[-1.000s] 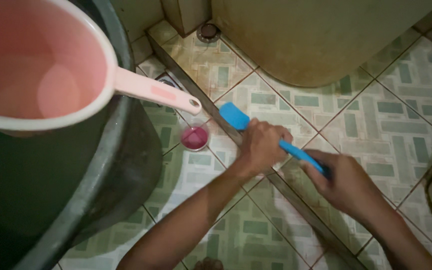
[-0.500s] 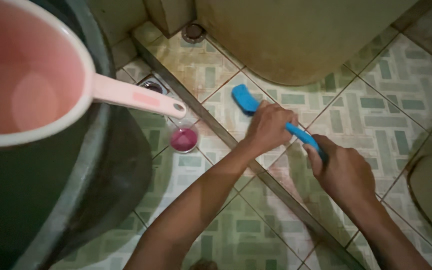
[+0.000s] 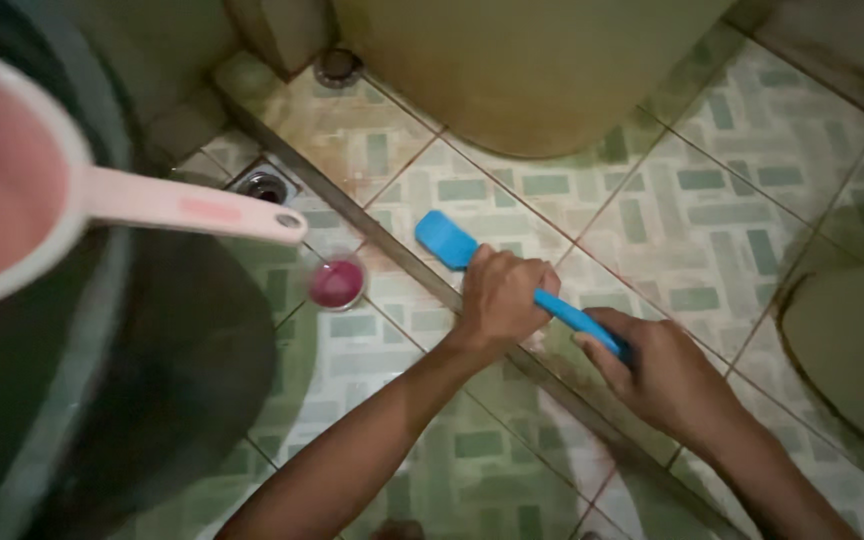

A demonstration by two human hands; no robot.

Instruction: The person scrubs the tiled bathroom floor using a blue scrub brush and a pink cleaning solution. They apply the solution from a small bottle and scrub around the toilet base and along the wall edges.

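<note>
A blue scrub brush (image 3: pixel 447 239) with a long blue handle lies head-down on the green patterned tile floor (image 3: pixel 712 230). My left hand (image 3: pixel 500 296) presses on the brush near its head, fingers wrapped over it. Further back on the same handle, my right hand (image 3: pixel 657 375) grips the end. The brush head rests beside a dark strip (image 3: pixel 402 260) that runs diagonally across the tiles.
A pink dipper (image 3: pixel 12 200) sits on the rim of a large dark bucket (image 3: pixel 102 400) at left. A small cup of pink liquid (image 3: pixel 337 284) stands on the floor by a drain (image 3: pixel 262 186). A toilet base (image 3: pixel 512 70) is at top, and a second drain (image 3: pixel 337 66).
Both hands drew the brush back toward me along the tiles after pushing it forward. The camera view shifted right, so the bucket and dipper slid left.
</note>
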